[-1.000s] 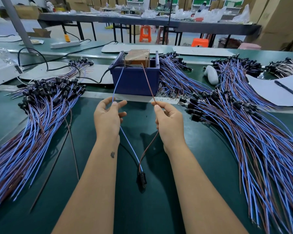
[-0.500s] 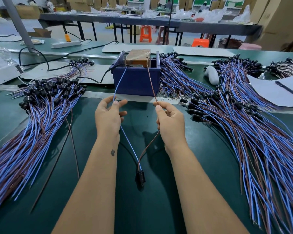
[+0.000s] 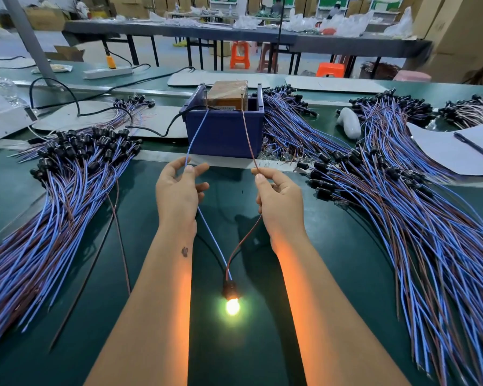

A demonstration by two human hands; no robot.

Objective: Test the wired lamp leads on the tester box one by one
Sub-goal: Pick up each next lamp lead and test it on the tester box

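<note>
Wire tips at tester box (image 3: 223, 132) top hard to make out; brown block sits inside it. Left hand (image 3: 177, 190) pinches blue lead (image 3: 195, 135), right hand (image 3: 276, 196) pinches brown lead (image 3: 248, 135). Lamp (image 3: 232, 302) glows, lower centre, between forearms

Factory floor: wire-lead piles (image 3: 402, 218), workbenches (image 3: 179, 29), cartons (image 3: 457, 29).
</note>
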